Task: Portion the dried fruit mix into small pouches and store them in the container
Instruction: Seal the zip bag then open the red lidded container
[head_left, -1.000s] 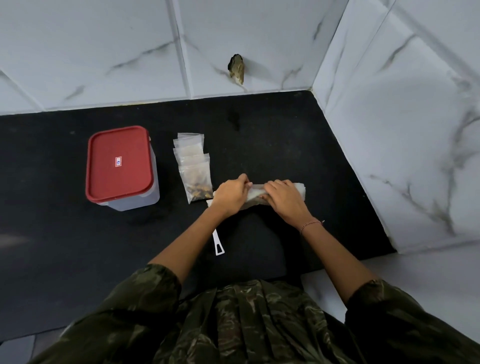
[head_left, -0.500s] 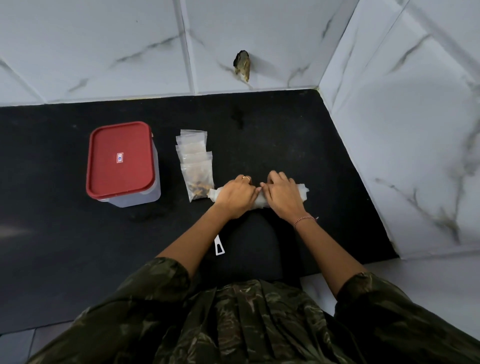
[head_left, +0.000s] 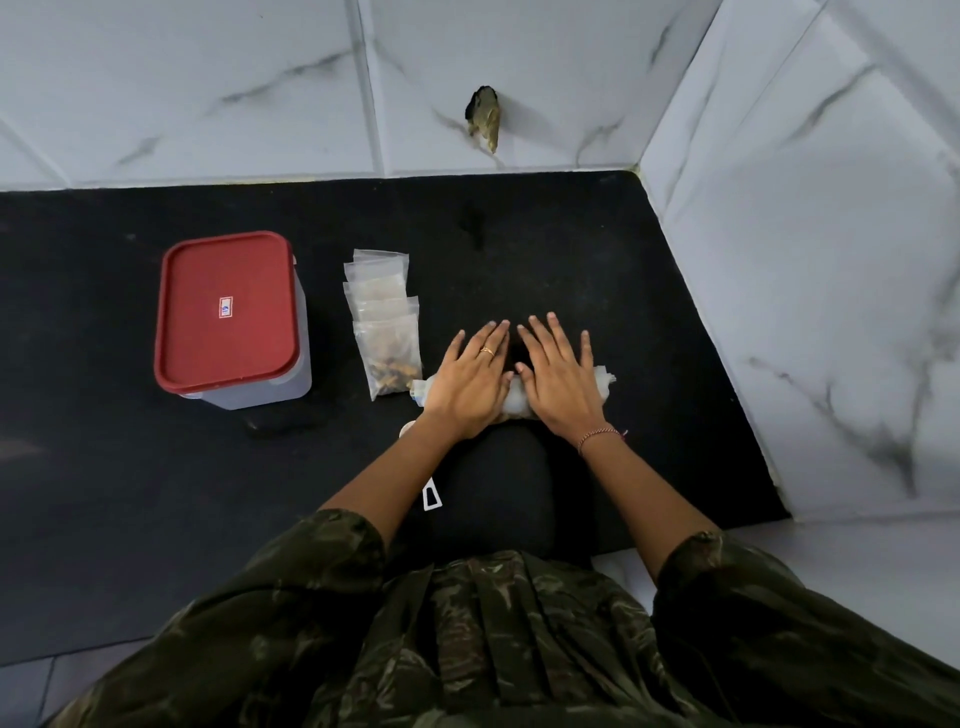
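Hands flat, fingers straight, side by side: left hand (head_left: 467, 382) and right hand (head_left: 561, 382) press rolled bag (head_left: 511, 404) onto black mat (head_left: 571, 249). Best: even palm pressure, roll toward 12 o'clock, keep ends aligned. Pouches (head_left: 387, 332) just beside, 10 o'clock; lidded container (head_left: 270, 392) 9 o'clock. Wall (head_left: 805, 312) near 3 o'clock; open mat at 12.

obstacles left: pouches (head_left: 384, 322), then container (head_left: 228, 312) | right: tiled wall (head_left: 805, 312) | free: counter (head_left: 545, 249) ahead

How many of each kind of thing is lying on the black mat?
Red-lidded container: 1
Small pouches: 4 showing, overlapping
Rolled white bag: 1
White tool handle: 1
Total: 7
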